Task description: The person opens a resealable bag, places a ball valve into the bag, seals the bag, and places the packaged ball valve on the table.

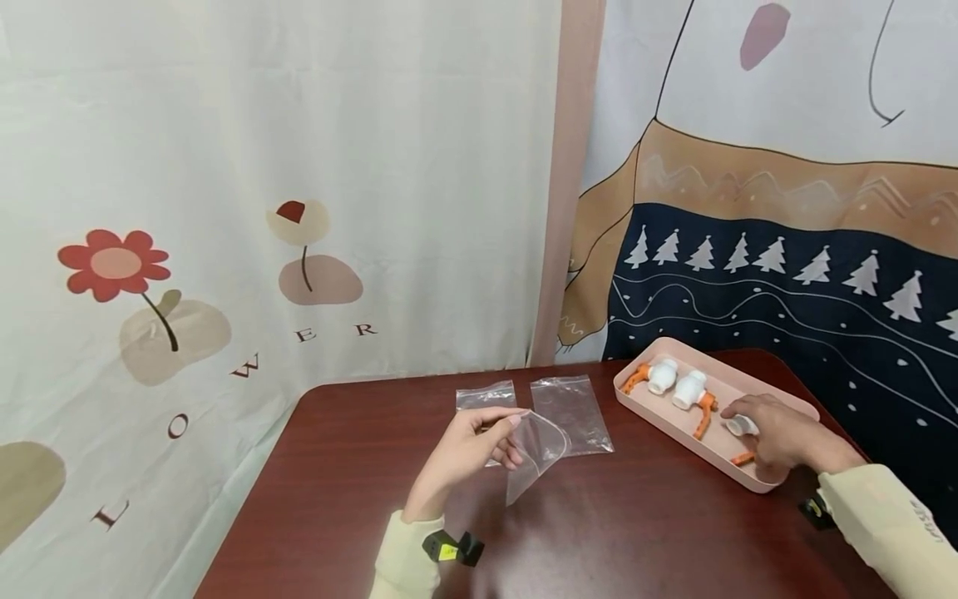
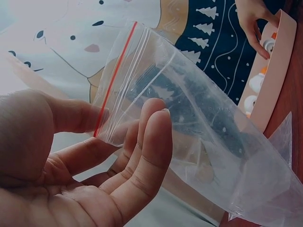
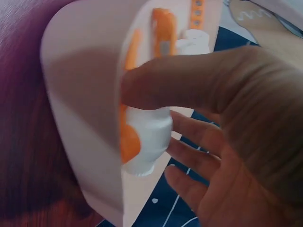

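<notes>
My left hand (image 1: 473, 445) pinches a clear zip-lock bag (image 1: 537, 449) near its top edge between thumb and forefinger. A red line runs along that bag's seal in the left wrist view, and the bag hangs down to the right. My right hand (image 1: 778, 433) is inside the pink tray (image 1: 696, 443), around a white plastic ball valve (image 3: 150, 137) with an orange handle. Its thumb lies over the handle side, and the other fingers reach behind the white body. Two more ball valves, one (image 1: 662, 377) at the far left end and another (image 1: 690, 389) nearer the middle, lie in the tray.
Two flat zip-lock bags, a left one (image 1: 485, 396) and a right one (image 1: 576, 412), lie on the dark red table (image 1: 337, 491) behind my left hand. Printed curtains (image 1: 419, 166) hang behind the table. The tray stands near the table's right edge.
</notes>
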A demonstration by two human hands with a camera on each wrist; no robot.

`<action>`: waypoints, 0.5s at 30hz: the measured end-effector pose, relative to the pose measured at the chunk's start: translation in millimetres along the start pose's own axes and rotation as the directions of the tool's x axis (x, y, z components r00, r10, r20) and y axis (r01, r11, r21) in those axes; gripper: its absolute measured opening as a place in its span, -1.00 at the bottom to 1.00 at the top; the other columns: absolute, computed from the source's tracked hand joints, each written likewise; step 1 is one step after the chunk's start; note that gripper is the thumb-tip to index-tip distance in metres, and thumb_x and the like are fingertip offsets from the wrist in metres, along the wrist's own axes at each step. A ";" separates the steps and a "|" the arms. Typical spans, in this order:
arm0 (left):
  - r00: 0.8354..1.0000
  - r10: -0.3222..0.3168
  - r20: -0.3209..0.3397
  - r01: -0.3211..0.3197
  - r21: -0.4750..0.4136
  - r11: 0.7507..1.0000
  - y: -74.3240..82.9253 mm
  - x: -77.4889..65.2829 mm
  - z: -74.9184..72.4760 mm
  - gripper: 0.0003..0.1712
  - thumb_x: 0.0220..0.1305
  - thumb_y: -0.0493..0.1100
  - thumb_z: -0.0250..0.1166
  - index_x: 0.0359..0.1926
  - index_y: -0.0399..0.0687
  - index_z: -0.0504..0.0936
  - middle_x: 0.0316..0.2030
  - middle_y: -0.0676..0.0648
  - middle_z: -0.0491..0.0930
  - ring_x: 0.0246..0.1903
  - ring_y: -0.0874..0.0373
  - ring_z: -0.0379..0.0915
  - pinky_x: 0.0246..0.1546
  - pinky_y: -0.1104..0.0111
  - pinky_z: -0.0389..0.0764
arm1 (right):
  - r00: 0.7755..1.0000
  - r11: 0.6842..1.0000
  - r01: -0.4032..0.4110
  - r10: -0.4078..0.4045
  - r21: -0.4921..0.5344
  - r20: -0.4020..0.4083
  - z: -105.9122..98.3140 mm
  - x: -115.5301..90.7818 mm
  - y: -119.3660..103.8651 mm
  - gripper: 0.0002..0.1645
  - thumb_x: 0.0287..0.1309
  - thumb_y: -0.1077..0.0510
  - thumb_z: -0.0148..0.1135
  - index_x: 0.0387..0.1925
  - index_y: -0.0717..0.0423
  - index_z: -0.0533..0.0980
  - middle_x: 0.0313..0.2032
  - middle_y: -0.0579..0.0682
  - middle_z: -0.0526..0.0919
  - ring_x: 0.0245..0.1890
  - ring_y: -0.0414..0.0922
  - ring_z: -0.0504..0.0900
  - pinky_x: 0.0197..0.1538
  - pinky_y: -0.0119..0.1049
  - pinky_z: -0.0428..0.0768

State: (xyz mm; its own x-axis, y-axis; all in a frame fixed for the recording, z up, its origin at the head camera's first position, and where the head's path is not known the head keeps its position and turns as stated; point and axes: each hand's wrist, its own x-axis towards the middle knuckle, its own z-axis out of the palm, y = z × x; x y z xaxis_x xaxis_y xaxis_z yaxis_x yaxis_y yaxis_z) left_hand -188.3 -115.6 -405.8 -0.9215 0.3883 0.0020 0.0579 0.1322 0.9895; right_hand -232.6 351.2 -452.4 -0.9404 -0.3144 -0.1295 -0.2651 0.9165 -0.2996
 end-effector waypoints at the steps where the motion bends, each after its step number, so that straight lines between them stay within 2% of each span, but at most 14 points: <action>1: 1.000 0.003 0.002 -0.003 0.001 1.000 -0.3 0.0 0.1 -0.63 0.53 -0.27 0.13 0.24 -0.28 0.61 -0.42 -0.21 0.71 -0.51 0.18 0.66 -0.37 0.29 0.79 | 1.000 1.000 0.001 -0.001 0.005 0.002 1.1 1.0 1.3 -0.18 -0.38 0.44 0.45 0.12 0.16 0.57 0.21 0.37 0.50 0.04 0.19 0.48 -0.21 -0.18 0.60; 3: 1.000 0.007 0.003 -0.007 0.001 1.000 -0.5 -0.1 0.3 -0.63 0.53 -0.27 0.13 0.24 -0.28 0.62 -0.42 -0.23 0.72 -0.51 0.18 0.66 -0.37 0.29 0.79 | 1.000 1.000 0.003 -0.003 0.020 -0.001 3.8 3.2 3.8 -0.16 -0.41 0.48 0.43 0.13 0.17 0.57 0.22 0.39 0.49 0.03 0.19 0.47 -0.27 -0.22 0.57; 4: 1.000 0.015 0.006 -0.015 0.000 1.000 -0.8 -0.1 0.3 -0.63 0.53 -0.28 0.13 0.24 -0.31 0.61 -0.42 -0.24 0.71 -0.51 0.19 0.67 -0.37 0.29 0.79 | 1.000 1.000 0.005 -0.005 0.017 -0.005 5.2 4.3 4.6 -0.20 -0.34 0.48 0.44 0.13 0.18 0.57 0.21 0.39 0.49 0.03 0.18 0.47 -0.25 -0.21 0.59; 7: 1.000 0.018 0.008 -0.018 -0.004 1.000 -1.1 0.0 0.5 -0.63 0.53 -0.28 0.13 0.23 -0.31 0.61 -0.44 -0.22 0.70 -0.51 0.19 0.67 -0.37 0.30 0.79 | 1.000 1.000 0.006 -0.006 0.008 -0.011 8.8 7.1 6.3 -0.30 -0.20 0.45 0.46 0.13 0.22 0.58 0.19 0.40 0.51 0.02 0.17 0.48 -0.11 -0.06 0.68; 10: 1.000 0.013 0.009 -0.013 -0.008 1.000 -0.6 -0.1 0.8 -0.64 0.53 -0.27 0.14 0.23 -0.31 0.62 -0.46 -0.21 0.70 -0.51 0.19 0.67 -0.37 0.31 0.78 | 1.000 1.000 0.015 -0.016 -0.022 -0.022 10.9 8.5 7.3 -0.38 -0.11 0.40 0.49 0.10 0.25 0.60 0.15 0.38 0.55 0.02 0.16 0.49 0.04 0.12 0.67; 15: 1.000 0.011 0.011 -0.011 -0.013 1.000 0.0 -0.7 0.5 -0.63 0.53 -0.26 0.14 0.24 -0.30 0.61 -0.47 -0.18 0.68 -0.52 0.19 0.67 -0.37 0.31 0.78 | 0.996 0.996 0.064 -0.068 -0.065 -0.063 11.9 8.4 8.9 -0.40 -0.16 0.37 0.50 0.06 0.28 0.62 0.09 0.32 0.62 0.09 0.24 0.54 0.12 0.25 0.62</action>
State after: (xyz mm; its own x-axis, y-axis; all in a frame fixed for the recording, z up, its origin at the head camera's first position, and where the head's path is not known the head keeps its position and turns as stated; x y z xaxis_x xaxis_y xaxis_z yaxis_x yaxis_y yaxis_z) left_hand -187.5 -115.3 -405.8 -0.9166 0.3995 0.0113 0.0629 0.1163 0.9912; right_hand -240.3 353.7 -467.4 -0.9319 -0.3594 -0.0490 -0.3376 0.9088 -0.2454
